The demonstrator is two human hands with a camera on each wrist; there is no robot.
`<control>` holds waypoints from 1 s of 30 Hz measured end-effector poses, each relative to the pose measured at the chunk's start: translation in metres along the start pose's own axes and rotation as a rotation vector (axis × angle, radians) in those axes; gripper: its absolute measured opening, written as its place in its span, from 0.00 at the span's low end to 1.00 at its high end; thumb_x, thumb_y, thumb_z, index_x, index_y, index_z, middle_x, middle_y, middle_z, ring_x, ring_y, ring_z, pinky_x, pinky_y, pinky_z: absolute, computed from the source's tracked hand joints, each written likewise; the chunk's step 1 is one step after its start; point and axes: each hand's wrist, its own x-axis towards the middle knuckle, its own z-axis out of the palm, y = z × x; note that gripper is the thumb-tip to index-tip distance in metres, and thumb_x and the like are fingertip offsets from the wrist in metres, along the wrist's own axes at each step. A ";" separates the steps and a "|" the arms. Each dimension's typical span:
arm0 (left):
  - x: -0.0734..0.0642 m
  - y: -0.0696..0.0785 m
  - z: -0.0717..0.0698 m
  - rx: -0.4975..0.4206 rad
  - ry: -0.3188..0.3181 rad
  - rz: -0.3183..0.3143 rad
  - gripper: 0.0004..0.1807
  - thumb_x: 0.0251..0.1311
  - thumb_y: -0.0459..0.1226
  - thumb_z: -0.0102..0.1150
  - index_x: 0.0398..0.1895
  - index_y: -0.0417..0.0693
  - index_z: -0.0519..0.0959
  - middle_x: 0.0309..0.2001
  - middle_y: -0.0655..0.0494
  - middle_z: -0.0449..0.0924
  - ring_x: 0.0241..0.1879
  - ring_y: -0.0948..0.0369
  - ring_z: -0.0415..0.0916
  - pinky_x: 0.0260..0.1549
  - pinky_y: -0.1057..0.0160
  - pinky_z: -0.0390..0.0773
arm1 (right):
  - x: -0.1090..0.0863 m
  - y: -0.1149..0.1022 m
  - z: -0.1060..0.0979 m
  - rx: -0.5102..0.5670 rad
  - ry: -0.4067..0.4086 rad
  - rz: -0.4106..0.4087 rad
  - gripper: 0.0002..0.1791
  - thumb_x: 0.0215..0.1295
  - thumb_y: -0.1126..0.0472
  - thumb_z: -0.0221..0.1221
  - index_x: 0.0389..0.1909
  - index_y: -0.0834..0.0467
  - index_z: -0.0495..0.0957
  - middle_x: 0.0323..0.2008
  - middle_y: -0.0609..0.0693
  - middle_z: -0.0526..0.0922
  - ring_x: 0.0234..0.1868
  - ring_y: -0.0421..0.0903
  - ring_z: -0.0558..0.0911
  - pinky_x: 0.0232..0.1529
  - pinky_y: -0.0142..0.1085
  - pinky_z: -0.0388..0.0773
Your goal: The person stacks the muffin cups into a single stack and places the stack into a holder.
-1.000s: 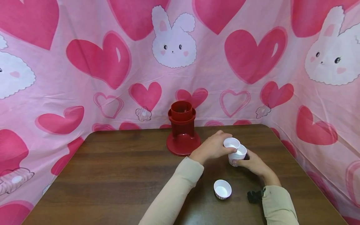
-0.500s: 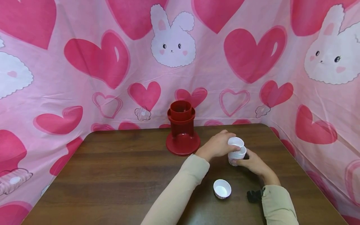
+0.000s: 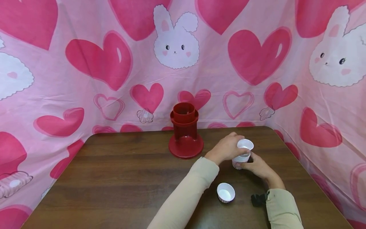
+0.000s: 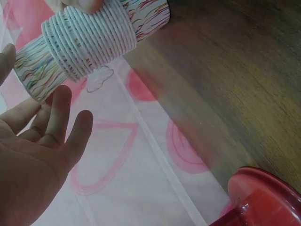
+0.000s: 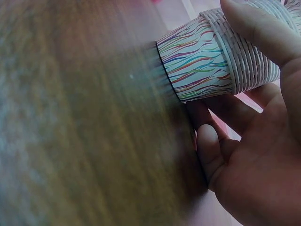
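A stack of white paper cups (image 3: pixel 241 159) stands upright on the table's right side, its sides printed with coloured wavy lines. My right hand (image 3: pixel 261 167) grips it low down, thumb on the near side. Above the stack's ridged rims (image 4: pixel 89 40), my left hand (image 3: pixel 227 148) pinches one paper cup (image 3: pixel 245 143) between thumb and fingers. That cup's mouth faces up, and its lower end meets the stack's top; how deep it sits inside is hidden. In the right wrist view the bottom cup (image 5: pixel 195 59) shows its patterned side at the tabletop.
One separate paper cup (image 3: pixel 226 192) stands mouth up nearer the front. A red plastic stand (image 3: pixel 186 147) with a round base and tubular top is at the table's back middle. Pink heart-patterned cloth (image 3: pixel 200 76) hangs behind and beside the wooden table (image 3: pixel 123 181).
My left hand has moved right with its cup, from beside the stack's mouth to directly over it. The right hand and stack stay in place.
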 end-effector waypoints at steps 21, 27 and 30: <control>-0.015 -0.018 0.014 -0.034 -0.093 -0.032 0.34 0.60 0.53 0.70 0.69 0.57 0.73 0.52 0.60 0.77 0.45 0.67 0.74 0.47 0.67 0.76 | 0.000 -0.002 0.001 -0.018 0.004 0.020 0.40 0.63 0.60 0.68 0.71 0.70 0.61 0.61 0.67 0.74 0.57 0.60 0.73 0.62 0.63 0.66; -0.025 -0.026 0.015 -0.055 -0.102 -0.002 0.34 0.64 0.49 0.67 0.72 0.55 0.68 0.59 0.59 0.77 0.56 0.66 0.74 0.57 0.65 0.73 | 0.000 -0.002 0.000 -0.015 0.000 0.030 0.40 0.63 0.60 0.68 0.70 0.70 0.61 0.59 0.67 0.74 0.56 0.60 0.74 0.61 0.61 0.68; -0.032 -0.030 0.014 -0.076 -0.099 0.013 0.32 0.65 0.47 0.66 0.71 0.53 0.69 0.57 0.60 0.78 0.54 0.67 0.75 0.56 0.66 0.73 | 0.000 -0.002 -0.001 -0.011 0.000 0.041 0.40 0.63 0.59 0.68 0.70 0.70 0.61 0.59 0.65 0.75 0.56 0.58 0.74 0.60 0.59 0.69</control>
